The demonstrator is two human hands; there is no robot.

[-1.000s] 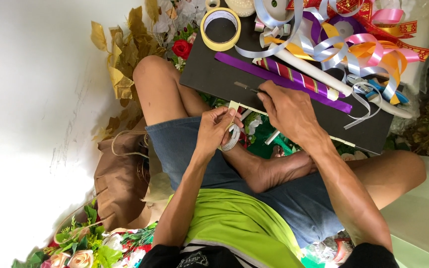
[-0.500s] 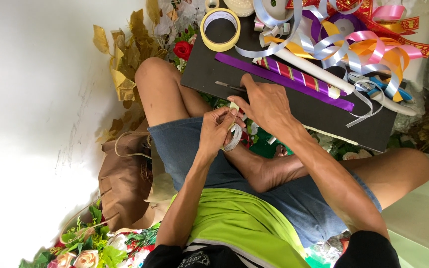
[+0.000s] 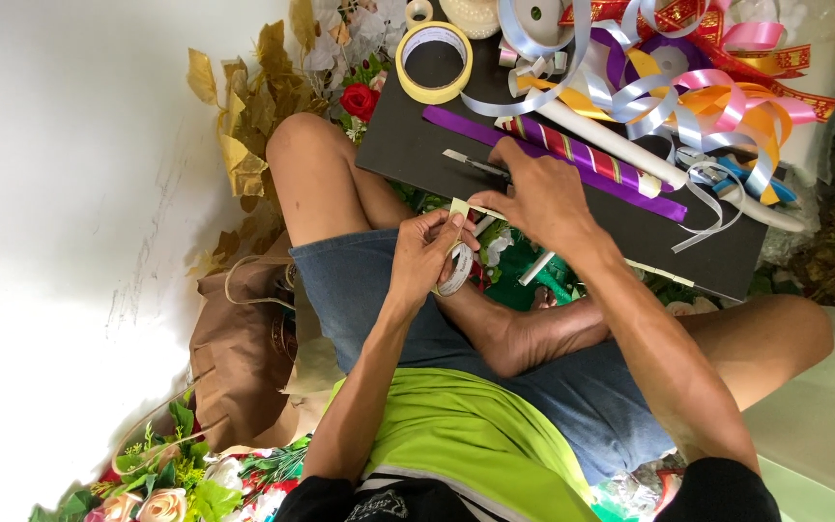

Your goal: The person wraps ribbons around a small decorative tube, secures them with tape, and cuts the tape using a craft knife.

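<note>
I sit cross-legged with a black board (image 3: 408, 145) resting over my legs. My left hand (image 3: 427, 253) grips a small white tape roll (image 3: 457, 271) in front of my lap. My right hand (image 3: 536, 193) is closed beside it, pinching the pale free end of the tape (image 3: 459, 208) just above the roll; the two hands touch. A thin metal craft knife (image 3: 471, 162) lies on the board right by my right thumb. A purple strip (image 3: 456, 124) and a striped red-and-purple roll (image 3: 577, 155) lie just past my knuckles.
A yellow tape ring (image 3: 434, 63) sits on the board's far corner, with a tangle of coloured ribbons (image 3: 688, 87) and a white tube (image 3: 611, 145) beyond. A brown paper bag (image 3: 239, 348), gold leaves (image 3: 244, 126) and artificial flowers (image 3: 166, 483) lie along the white floor.
My right hand has moved left, from the board's edge over to the left hand, and now pinches the tape end at the roll. The left hand has stayed put.
</note>
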